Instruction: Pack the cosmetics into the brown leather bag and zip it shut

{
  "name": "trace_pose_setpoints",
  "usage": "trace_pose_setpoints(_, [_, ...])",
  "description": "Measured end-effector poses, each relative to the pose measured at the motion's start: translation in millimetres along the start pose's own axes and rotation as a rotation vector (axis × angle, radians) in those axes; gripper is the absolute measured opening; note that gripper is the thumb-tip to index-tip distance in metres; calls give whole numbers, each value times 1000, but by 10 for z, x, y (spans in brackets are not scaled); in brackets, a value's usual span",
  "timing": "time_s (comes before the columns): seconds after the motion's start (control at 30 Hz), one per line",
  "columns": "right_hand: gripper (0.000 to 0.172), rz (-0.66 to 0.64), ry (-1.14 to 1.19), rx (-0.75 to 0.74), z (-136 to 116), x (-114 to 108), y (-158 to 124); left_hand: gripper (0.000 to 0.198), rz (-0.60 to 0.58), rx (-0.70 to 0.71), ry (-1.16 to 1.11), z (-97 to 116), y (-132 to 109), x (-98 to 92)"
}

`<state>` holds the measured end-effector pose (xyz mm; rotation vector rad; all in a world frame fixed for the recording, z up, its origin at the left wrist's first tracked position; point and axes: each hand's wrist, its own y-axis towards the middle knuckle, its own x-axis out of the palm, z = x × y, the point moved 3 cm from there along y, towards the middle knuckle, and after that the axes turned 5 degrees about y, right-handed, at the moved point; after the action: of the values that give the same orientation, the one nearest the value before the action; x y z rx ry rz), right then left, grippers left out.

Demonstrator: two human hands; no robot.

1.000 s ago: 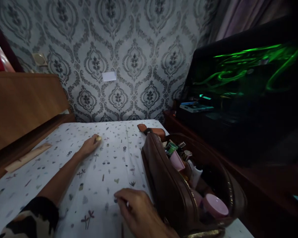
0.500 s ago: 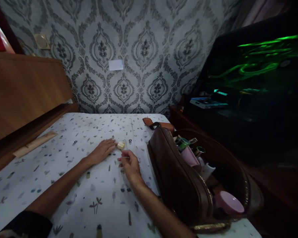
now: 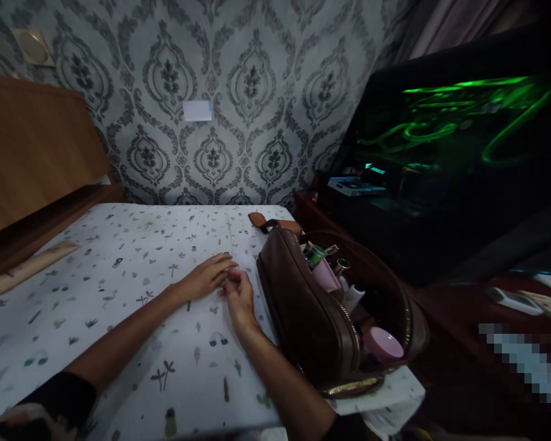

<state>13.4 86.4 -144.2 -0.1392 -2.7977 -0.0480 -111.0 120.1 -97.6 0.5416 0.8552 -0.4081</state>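
My left hand [image 3: 210, 275] and my right hand [image 3: 240, 297] meet fingertip to fingertip just above a white patterned tablecloth [image 3: 133, 263]. The left fingers are pressed together and reach over the right fingertips. On the right hand the fingers are curled inward, closed. Whatever lies between the two hands is hidden by the fingers. Right beside my right forearm stands an open brown leather bag [image 3: 300, 300] with a gold zipper. Inside it are a pink bowl-like piece [image 3: 384, 344], a pink container [image 3: 325, 275] and a green-topped item [image 3: 316, 254].
An orange-brown leather strap [image 3: 284, 226] lies behind the bag. At the left is a wooden cabinet [image 3: 37, 147], with a flat tan strip [image 3: 32, 267] on the cloth beside it. A dark computer case [image 3: 422, 202] with green lights stands at the right. Patterned wallpaper covers the back wall.
My hands have closed together, and the small pale yellow item seen between them earlier is now hidden. The camera view has turned to the right, shifting the scene left.
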Motion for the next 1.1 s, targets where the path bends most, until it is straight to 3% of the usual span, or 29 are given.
trace_pose_setpoints(0.17, [37, 2, 1, 36, -7, -16, -11, 31, 105, -85, -61, 46, -142, -121])
trace_pose_setpoints(0.3, [33, -121, 4, 87, -23, 73, -39, 29, 158, -184, -224, 80, -432, -167])
trace_pose_setpoints(0.47, [44, -253, 23, 115, -97, 159, -92, 36, 215, -242, -526, 150, -668, -96])
trace_pose_setpoints(0.8, [46, -350, 108, 138, -232, 220, -210, 28, 259, -127, -134, 326, -748, -227])
trace_pose_setpoints(0.9, [42, -352, 114, 110, -265, 235, -239, 27, 260, -131, -124, 361, -769, -208])
trace_pose_setpoints(1.1, [38, -373, 86, 43, -349, 242, -269, 32, 280, -282, -259, 325, -773, -135])
